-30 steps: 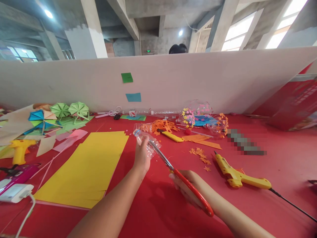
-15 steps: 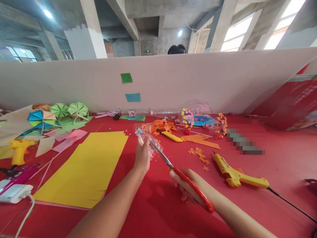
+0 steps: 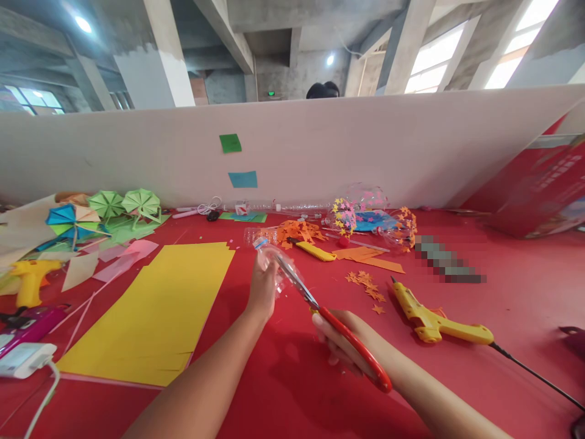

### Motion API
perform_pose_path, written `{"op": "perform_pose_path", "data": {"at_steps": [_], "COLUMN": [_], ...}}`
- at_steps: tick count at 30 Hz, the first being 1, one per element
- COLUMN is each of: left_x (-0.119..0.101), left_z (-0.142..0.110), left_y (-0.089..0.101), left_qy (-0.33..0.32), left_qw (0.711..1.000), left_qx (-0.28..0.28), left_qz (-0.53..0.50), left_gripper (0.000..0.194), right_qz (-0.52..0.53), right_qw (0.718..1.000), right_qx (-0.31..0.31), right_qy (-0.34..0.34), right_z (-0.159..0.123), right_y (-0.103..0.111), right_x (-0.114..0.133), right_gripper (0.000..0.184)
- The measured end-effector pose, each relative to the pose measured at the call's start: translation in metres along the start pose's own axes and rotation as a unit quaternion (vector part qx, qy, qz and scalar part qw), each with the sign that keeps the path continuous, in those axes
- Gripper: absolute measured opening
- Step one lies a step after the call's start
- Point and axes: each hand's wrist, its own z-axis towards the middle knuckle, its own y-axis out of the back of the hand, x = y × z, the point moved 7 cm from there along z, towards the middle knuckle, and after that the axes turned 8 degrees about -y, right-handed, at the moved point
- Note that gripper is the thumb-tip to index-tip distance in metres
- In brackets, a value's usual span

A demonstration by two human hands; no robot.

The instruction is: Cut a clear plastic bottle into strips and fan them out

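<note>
My left hand (image 3: pixel 264 281) is closed around a clear plastic bottle piece (image 3: pixel 284 272) with a pale blue ring at its neck, held above the red table. In my right hand (image 3: pixel 343 341) is a pair of scissors (image 3: pixel 354 342) with red handles. Their metal blades point up and left and lie against the clear plastic; whether the plastic is between them I cannot tell. Behind the bottle piece are a pile of orange paper scraps (image 3: pixel 299 233) and a yellow utility knife (image 3: pixel 315 250). Small orange paper stars (image 3: pixel 365 281) lie to the right.
Yellow paper sheets (image 3: pixel 150 311) cover the table's left part. A yellow glue gun (image 3: pixel 429 320) with a black cord lies right. Star-covered clear bottle pieces (image 3: pixel 345 216) stand at the back near a white partition (image 3: pixel 388 140). Folded paper umbrellas (image 3: pixel 141 204) sit back left.
The view has shifted slightly, moving everything a little left in the picture. The bottle piece has tilted slightly in my left hand; the scissors stay against it.
</note>
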Motion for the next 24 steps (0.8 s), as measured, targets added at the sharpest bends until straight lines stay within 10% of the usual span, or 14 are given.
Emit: {"op": "perform_pose_path", "data": {"at_steps": [24], "left_x": [-0.0051], "left_z": [-0.0025], "left_y": [-0.0064], "left_qy": [-0.026], "left_qw": [0.997], "left_qx": [0.04], "left_qz": [0.056], "left_gripper": [0.019], "right_qz": [0.049], "right_qw": [0.999], "right_qx": [-0.002], "right_qy": [-0.007], "right_z": [0.0037], "right_y": [-0.0002], "right_x": [-0.004], "right_gripper": [0.055]}}
